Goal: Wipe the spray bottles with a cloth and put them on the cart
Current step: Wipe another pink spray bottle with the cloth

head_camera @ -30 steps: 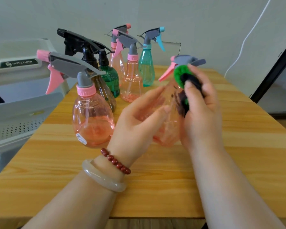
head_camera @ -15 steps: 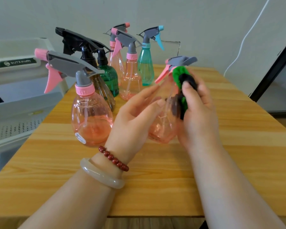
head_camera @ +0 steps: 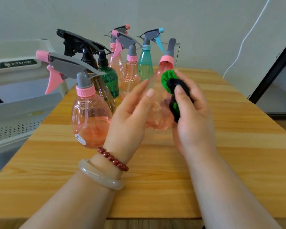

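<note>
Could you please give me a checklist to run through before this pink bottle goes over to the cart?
1. Held pink bottle secure in the left hand: ok, fingers wrap its body.
2. Cloth in contact: ok, the right hand presses it to the bottle's shoulder.
3. Whole bottle wiped: cannot tell, the far side is hidden.
4. Cart within reach: ok, it stands at the table's left edge.
5. Path leftward free: not ok, the near pink bottle and the black-topped bottles stand between.
6. Free space on the cart shelf: cannot tell, only part shows.
</note>
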`<action>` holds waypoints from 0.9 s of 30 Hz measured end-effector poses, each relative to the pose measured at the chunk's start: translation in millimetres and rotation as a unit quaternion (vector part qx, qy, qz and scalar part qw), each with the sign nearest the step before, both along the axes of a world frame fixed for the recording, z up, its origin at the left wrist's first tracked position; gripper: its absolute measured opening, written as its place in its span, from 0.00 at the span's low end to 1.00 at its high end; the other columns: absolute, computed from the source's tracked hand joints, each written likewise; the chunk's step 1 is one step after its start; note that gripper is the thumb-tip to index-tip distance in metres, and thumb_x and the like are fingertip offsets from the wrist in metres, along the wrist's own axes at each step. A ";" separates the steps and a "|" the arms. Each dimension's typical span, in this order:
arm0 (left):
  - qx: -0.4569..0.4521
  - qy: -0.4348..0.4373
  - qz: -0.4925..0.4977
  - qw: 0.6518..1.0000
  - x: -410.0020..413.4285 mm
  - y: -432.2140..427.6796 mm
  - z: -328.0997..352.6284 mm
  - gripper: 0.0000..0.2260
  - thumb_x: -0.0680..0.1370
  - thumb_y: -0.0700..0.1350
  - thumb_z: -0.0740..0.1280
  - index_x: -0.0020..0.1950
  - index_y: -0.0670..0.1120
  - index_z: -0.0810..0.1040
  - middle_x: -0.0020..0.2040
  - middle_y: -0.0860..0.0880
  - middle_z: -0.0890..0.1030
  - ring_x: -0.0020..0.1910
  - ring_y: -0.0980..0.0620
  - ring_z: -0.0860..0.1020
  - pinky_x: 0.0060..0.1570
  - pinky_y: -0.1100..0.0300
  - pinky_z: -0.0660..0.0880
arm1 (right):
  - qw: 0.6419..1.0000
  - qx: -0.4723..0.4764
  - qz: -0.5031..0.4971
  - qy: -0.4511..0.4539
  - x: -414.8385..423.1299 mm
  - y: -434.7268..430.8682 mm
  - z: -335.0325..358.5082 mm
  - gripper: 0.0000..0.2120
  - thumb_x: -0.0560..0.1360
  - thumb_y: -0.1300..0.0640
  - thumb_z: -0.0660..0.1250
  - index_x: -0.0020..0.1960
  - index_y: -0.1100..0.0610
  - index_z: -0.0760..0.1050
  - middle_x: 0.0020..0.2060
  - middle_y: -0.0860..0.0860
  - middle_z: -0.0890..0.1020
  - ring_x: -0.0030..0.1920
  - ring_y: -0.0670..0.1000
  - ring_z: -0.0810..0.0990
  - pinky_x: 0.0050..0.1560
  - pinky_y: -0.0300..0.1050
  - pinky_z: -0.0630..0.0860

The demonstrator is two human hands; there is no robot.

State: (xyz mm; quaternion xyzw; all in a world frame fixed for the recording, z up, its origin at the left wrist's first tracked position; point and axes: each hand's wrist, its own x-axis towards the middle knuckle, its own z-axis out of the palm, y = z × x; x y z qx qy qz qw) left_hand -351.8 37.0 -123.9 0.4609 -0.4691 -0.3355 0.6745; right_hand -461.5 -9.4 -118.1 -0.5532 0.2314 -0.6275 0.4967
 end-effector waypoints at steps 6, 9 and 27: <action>0.012 0.123 -0.013 0.992 6.7 -0.5 4.1 0.21 0.76 0.54 0.67 0.69 0.52 0.76 0.62 0.50 0.82 0.61 0.45 0.81 0.60 0.34 0.75 | 0.990 -0.103 0.076 0.051 4.5 11.3 -2.8 0.13 0.74 0.64 0.67 0.54 0.52 0.83 0.71 0.47 0.72 0.72 0.44 0.69 0.68 0.40 0.70; -0.002 0.142 -0.050 0.989 7.3 0.1 4.6 0.20 0.78 0.50 0.65 0.70 0.49 0.75 0.61 0.46 0.82 0.55 0.45 0.83 0.46 0.44 0.81 | 0.994 -0.091 0.053 0.028 7.7 10.8 -2.0 0.14 0.75 0.66 0.65 0.53 0.51 0.83 0.72 0.54 0.71 0.73 0.46 0.69 0.68 0.40 0.71; 0.002 0.042 -0.041 0.998 1.0 -2.2 0.6 0.18 0.72 0.48 0.69 0.61 0.55 0.79 0.58 0.48 0.84 0.58 0.46 0.82 0.57 0.43 0.78 | 0.995 -0.072 -0.061 0.033 -0.2 -7.1 -2.4 0.16 0.78 0.60 0.63 0.59 0.42 0.78 0.72 0.52 0.73 0.74 0.46 0.67 0.74 0.51 0.65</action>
